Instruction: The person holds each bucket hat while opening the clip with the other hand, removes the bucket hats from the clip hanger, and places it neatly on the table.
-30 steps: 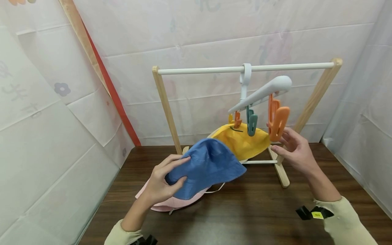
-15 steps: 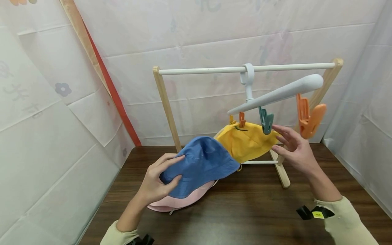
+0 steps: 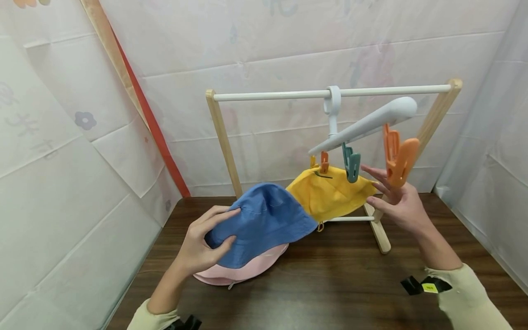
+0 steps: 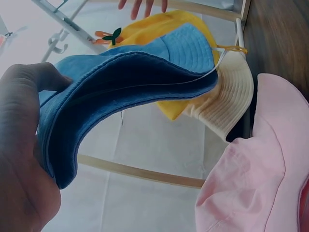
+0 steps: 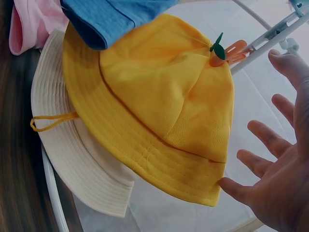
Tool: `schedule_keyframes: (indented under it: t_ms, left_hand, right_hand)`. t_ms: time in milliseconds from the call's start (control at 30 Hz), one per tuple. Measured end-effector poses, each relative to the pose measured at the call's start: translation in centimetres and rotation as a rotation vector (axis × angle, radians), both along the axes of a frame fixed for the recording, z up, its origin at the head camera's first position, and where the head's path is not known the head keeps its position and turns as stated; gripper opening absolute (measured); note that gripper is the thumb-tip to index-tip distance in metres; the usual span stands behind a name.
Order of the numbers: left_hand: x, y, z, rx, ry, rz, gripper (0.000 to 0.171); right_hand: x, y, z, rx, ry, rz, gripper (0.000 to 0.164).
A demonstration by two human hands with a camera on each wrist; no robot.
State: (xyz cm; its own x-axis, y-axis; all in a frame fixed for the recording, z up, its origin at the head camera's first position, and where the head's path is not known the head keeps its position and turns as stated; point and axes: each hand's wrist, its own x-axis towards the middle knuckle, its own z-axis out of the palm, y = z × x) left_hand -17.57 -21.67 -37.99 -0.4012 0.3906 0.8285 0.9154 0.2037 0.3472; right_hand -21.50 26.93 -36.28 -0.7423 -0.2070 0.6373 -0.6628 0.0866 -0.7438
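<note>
My left hand [image 3: 202, 243] holds a blue bucket hat [image 3: 264, 224] by its brim, thumb on one side and fingers on the other. The hat hangs tilted over the table, overlapping the yellow bucket hat [image 3: 330, 195] in the head view. That yellow hat hangs from a white clip hanger [image 3: 371, 121] by a small orange clip [image 3: 324, 162]. My right hand [image 5: 277, 159] has its fingers spread beside the yellow brim, one fingertip right at the edge. A teal clip [image 3: 351, 165] and a larger-looking orange clip [image 3: 400, 158] hang on the hanger's near half, holding nothing.
A cream hat [image 5: 53, 96] hangs behind the yellow one. On the table [image 3: 330, 284], a pink hat [image 3: 251, 266] lies below the blue hat. The hanger hooks on the white rail [image 3: 272, 96] of a wooden-legged rack. Pale sheets surround the table.
My left hand has moved left with the blue hat. The hanger's near end has swung right, then partly back left, shifting the yellow hat. My right hand has barely moved.
</note>
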Motion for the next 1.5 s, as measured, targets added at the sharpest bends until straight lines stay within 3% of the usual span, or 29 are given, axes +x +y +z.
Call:
schedule_keyframes:
  t_ms: [833, 1133, 1500]
  left_hand:
    - [0.6, -2.3, 0.8, 0.014, 0.009, 0.006, 0.065]
    - [0.8, -3.3, 1.1, 0.008, -0.007, 0.024, 0.067]
    - [1.1, -4.1, 1.3, -0.001, -0.011, 0.030, 0.066]
  right_hand:
    - [-0.8, 1.2, 0.8, 0.053, 0.020, -0.030, 0.072]
    - [-1.3, 1.3, 1.1, 0.093, 0.000, -0.090, 0.071]
    - [-2.0, 1.2, 1.2, 0.088, 0.004, -0.079, 0.071]
